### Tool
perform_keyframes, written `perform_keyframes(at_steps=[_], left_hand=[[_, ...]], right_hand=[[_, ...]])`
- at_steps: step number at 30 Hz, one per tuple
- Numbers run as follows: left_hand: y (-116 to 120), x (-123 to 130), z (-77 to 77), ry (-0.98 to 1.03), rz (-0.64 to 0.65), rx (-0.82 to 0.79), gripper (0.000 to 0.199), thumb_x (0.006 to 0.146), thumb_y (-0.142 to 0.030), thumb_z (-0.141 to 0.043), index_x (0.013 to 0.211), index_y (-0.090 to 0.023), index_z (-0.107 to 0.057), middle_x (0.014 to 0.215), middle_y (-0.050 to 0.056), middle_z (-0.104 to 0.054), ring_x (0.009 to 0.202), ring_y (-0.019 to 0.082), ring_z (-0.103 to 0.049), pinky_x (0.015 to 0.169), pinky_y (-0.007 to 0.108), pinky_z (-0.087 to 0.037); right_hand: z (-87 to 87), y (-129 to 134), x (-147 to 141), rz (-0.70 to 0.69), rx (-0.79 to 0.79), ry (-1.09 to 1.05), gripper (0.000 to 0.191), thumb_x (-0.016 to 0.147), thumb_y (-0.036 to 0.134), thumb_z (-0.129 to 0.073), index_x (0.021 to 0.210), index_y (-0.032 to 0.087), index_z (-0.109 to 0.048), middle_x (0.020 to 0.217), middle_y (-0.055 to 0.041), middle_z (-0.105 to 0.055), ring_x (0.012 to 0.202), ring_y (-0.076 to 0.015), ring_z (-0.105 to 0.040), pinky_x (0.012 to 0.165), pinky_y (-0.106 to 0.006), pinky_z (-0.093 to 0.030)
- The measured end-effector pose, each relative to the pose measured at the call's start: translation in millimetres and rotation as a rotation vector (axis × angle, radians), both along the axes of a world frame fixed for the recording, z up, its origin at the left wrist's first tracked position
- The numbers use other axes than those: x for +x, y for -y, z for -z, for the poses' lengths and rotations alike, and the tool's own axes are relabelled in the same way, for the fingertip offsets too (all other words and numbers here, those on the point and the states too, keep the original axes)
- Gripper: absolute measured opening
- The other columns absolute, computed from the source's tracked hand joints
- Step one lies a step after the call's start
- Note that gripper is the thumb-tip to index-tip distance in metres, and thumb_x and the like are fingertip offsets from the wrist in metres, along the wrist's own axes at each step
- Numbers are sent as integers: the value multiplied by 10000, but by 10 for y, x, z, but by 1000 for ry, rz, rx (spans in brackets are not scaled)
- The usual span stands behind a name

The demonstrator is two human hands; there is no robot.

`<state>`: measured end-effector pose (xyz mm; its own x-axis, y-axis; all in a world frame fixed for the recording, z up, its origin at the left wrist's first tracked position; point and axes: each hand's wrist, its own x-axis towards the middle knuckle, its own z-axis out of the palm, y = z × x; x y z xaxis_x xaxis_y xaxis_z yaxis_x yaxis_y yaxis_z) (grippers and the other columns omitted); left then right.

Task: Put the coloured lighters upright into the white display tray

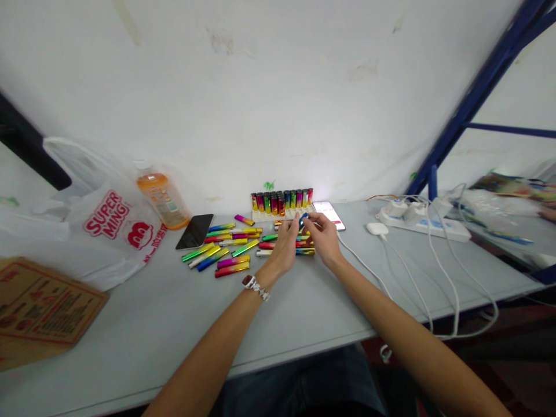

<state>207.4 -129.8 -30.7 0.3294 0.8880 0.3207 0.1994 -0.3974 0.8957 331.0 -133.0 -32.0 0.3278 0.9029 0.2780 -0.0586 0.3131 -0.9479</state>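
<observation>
Tabletop (174, 324), grey, carries a spread of shiny coloured tubes (232, 270) towards its far edge. Above the right part of this spread, the right hand (322, 236) pinches a small blue piece (303, 220) in its fingertips. The left hand (284, 244) meets it there, thumb beside the piece; its other fingers are largely hidden, so whether they grip cannot be told. A silver watch (256, 286) circles the left wrist.

Just beyond the hands, near the wall (304, 87), a pale tray (261, 216) holds more tubes upright in rows. A lit phone (329, 214) lies just right of it; a dark phone (195, 231) lies left of the loose tubes, which lie flat, some touching.

Further left, a bottle (164, 200) of orange drink stands by the far edge beside a white plastic bag (99, 220), and a cardboard box (43, 307) sits at the left end. Towards the far right corner are a white charger (377, 229) and a power strip (428, 224) with plugs in it. White cables (449, 284) run over the near edge on the right.
</observation>
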Motion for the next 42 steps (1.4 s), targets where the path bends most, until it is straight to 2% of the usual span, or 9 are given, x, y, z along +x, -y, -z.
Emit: perform_keyframes(at_steps=[4, 7, 13, 18, 22, 26, 31, 36, 42], left_hand=[[-23, -30, 13, -72, 22, 32, 553, 1051, -503, -241, 1436, -211, -511, 1246, 90, -571, 1291, 195, -492, 1158, 359, -353], [-68, -61, 50, -136, 3, 139, 489, 1056, -437, -294, 1447, -220, -492, 1317, 91, -539, 1319, 190, -478, 1184, 365, -330], [-153, -166, 56, -407, -216, 419, 312, 984, -263, -492, 1264, -173, -596, 1232, 122, -582, 1213, 261, -534, 1092, 435, -419], [-164, -239, 37, -705, -224, 425, 158, 947, -228, -561, 1050, -196, -676, 1128, 89, -645, 1099, 282, -572, 987, 455, -453], [-170, -273, 43, -802, -197, 418, 185, 952, -245, -570, 1089, -215, -689, 1169, 72, -663, 1116, 281, -562, 976, 459, -435], [-172, -297, 38, -839, -181, 394, 209, 962, -262, -561, 1115, -217, -695, 1209, 69, -675, 1128, 282, -554, 979, 462, -418], [-191, -337, 13, -826, -196, 410, 223, 975, -252, -516, 1099, -207, -696, 1189, 91, -678, 1118, 296, -564, 956, 464, -418], [-242, -441, -5, -841, -282, 380, 215, 928, -188, -531, 1066, -199, -696, 1138, 109, -671, 1121, 303, -566, 948, 448, -428], [-287, -529, -62, -909, -252, 346, 246, 868, -193, -587, 1082, -175, -709, 1130, 136, -688, 1118, 340, -581, 961, 481, -433]], right_hand=[[-38, -11, 77, -78, -30, -50, 425, 653, 506, -801, 883, 200, -615, 765, 10, -639, 640, -153, -634, 416, -242, -528], [-48, -53, 155, -83, 9, -32, 443, 649, 491, -814, 913, 210, -598, 807, 8, -663, 648, -153, -661, 428, -239, -549], [-121, -412, 396, -51, 138, 224, 322, 752, 449, -739, 918, 224, -578, 839, 1, -670, 673, -163, -673, 491, -269, -569], [-150, -916, 472, -8, 215, 586, 140, 810, 319, -661, 886, 204, -646, 853, -24, -707, 716, -170, -655, 700, -329, -558], [-122, -1207, 389, -3, 225, 767, 104, 815, 234, -630, 887, 187, -688, 809, -31, -726, 715, -178, -641, 740, -327, -519], [-98, -1378, 306, -66, 229, 804, 112, 804, 190, -636, 882, 180, -716, 824, -33, -741, 716, -175, -640, 752, -322, -503], [-131, -1445, 285, -139, 209, 870, 128, 831, 173, -648, 896, 178, -759, 846, -38, -714, 749, -180, -629, 795, -340, -506], [-154, -1335, 278, 48, 217, 1225, 309, 939, 287, -597, 1178, 184, -763, 1086, -127, -559, 916, -234, -594, 893, -381, -485], [-88, -1200, 266, 87, 216, 1448, 461, 994, 331, -503, 1430, 212, -598, 1021, -143, -511, 1008, -301, -531, 880, -428, -450]])
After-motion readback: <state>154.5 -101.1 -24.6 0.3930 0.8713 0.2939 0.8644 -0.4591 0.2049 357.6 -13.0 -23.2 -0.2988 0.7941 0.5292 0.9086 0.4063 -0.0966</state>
